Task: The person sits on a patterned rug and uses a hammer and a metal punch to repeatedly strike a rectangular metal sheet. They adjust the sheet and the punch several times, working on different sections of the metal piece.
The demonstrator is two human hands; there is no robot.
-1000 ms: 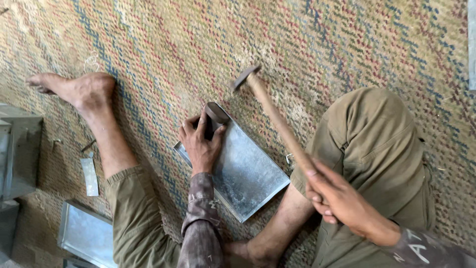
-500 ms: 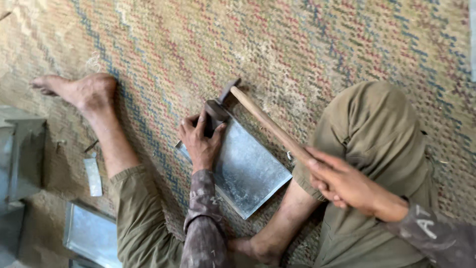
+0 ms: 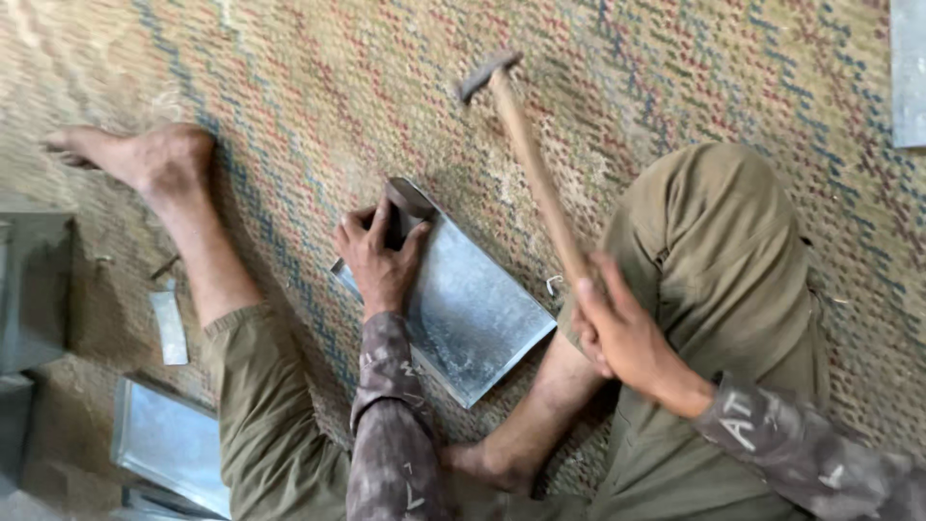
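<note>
the hammer (image 3: 526, 164) is raised again: half a second ago its head sat down against the dark folded corner of the galvanized metal sheet (image 3: 463, 309); now the head is lifted clear, above the woven mat (image 3: 318, 87). the right hand (image 3: 617, 328) gripping the handle end sits lower and nearer the knee. the handle is steeper.

A woven straw floor mat (image 3: 318, 77), patterned in tan with red and blue threads, covers the ground. Directly on it lies a flat rectangular sheet of galvanised metal (image 3: 473, 309), set at a slant. A narrow strip of the same grey metal (image 3: 170, 328) rests near the mat's left edge, beside a shallow rectangular metal tray (image 3: 169, 444). Another grey metal sheet (image 3: 908, 72) lies at the upper right.
</note>
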